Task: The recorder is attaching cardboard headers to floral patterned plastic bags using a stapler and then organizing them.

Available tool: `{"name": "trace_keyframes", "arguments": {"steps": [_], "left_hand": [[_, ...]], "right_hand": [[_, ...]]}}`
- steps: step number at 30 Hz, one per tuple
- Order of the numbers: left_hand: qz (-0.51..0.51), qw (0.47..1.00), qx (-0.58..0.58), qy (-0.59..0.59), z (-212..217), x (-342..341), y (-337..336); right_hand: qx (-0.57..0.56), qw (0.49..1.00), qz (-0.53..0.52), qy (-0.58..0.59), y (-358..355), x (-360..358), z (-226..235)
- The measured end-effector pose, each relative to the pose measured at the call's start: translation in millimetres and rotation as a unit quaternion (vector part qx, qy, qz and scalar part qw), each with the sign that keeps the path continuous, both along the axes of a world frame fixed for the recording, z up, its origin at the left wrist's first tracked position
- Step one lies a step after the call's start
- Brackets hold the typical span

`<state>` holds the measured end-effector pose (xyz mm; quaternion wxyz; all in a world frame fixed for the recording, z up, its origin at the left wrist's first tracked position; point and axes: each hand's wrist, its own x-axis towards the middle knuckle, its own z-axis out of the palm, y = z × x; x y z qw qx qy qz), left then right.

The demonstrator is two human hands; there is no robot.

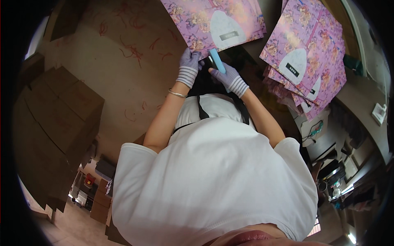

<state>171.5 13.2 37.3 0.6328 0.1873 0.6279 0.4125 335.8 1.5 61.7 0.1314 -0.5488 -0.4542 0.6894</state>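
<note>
My left hand (190,67), in a purple glove with white stripes at the cuff, pinches the lower corner of a flat pink floral piece (197,20). That piece carries a white rounded patch with a small dark-edged label, and its top runs out of view. Close by, my right hand (230,78), gloved alike, is closed round a long light blue tool (216,60). The tool's upper end reaches the lower edge of the floral piece; its exact kind does not show. A shiny strip lies along its left side, and my fingers hide its lower part.
Matching pink floral pieces lie in a fanned stack (305,57) on the right, beside a grey table edge (365,108). Brown cardboard boxes (61,110) stand at the left. Red strands (132,52) are scattered over the floor. A white socket box (378,113) sits far right.
</note>
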Motion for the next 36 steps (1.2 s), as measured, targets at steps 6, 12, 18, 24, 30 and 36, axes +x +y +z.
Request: {"name": "trace_keyframes", "arguments": {"steps": [6,12,18,24,30,36], "left_hand": [[-0.048,0.998,0.035,0.028,-5.0,-0.7,-2.6],[-0.047,0.997,0.048,0.033,12.3,-28.8,-13.2],[-0.068,0.997,0.037,-0.002,20.9,-67.1,-19.4],[-0.075,0.995,0.052,-0.032,22.8,-76.4,-26.9],[-0.067,0.995,0.053,-0.052,20.6,-82.2,-27.1],[-0.085,0.993,0.072,-0.044,21.7,-80.1,-19.5]], "right_hand": [[0.059,0.993,-0.009,-0.102,4.1,-17.4,-9.4],[-0.034,0.998,-0.015,0.05,14.8,13.7,-0.5],[-0.038,0.987,-0.148,-0.05,32.7,74.9,-31.5],[-0.077,0.988,-0.104,-0.081,35.0,73.0,-19.5],[-0.087,0.989,-0.091,-0.074,35.2,75.6,-33.6],[-0.059,0.992,-0.098,-0.058,36.9,76.9,-39.8]]}}
